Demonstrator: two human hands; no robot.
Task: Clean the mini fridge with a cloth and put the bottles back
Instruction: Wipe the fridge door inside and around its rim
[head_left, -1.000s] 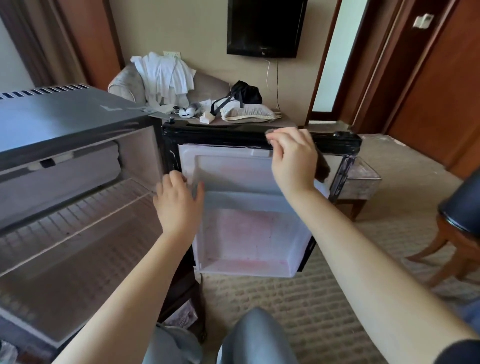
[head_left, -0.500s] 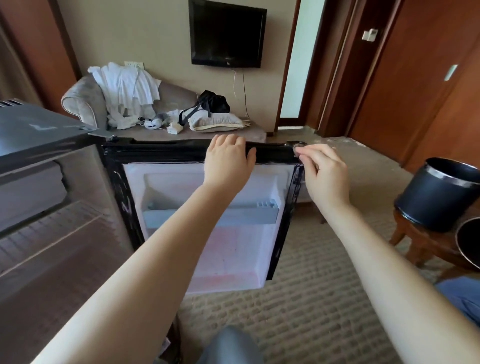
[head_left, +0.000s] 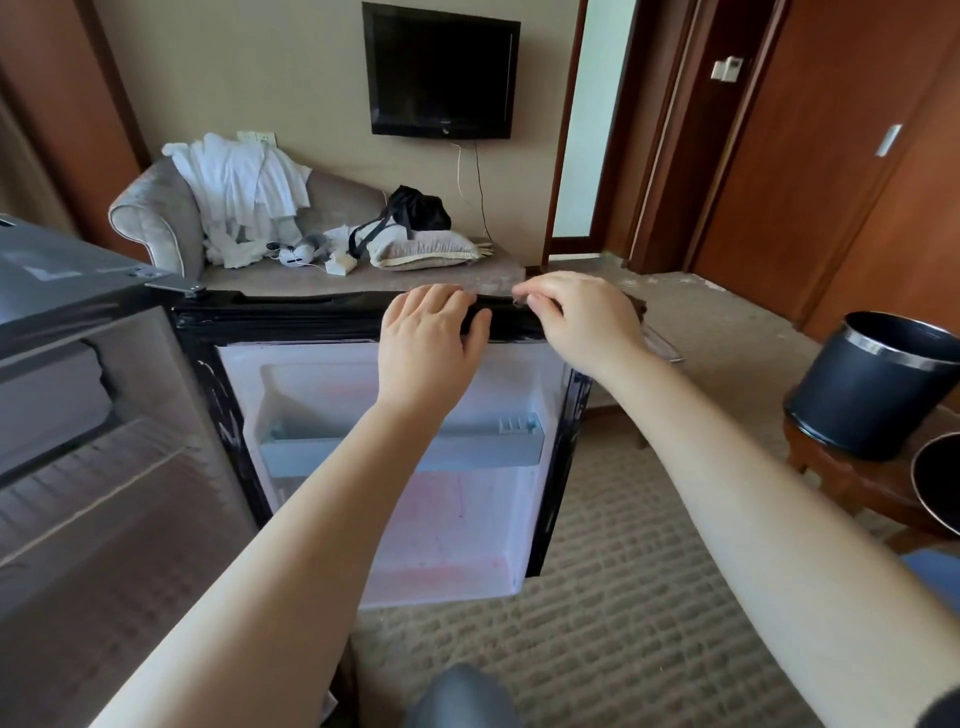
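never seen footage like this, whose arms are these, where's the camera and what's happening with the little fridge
There is no machine here. A camera worn on a person's head looks forward and down, so the two arms are the wearer's own. The grey mini fridge stands open at the left, its black-framed door with white lining facing the camera. The left hand rests on the door's top edge. The right hand has its fingers curled on a dark brown cloth at that edge. No bottles show.
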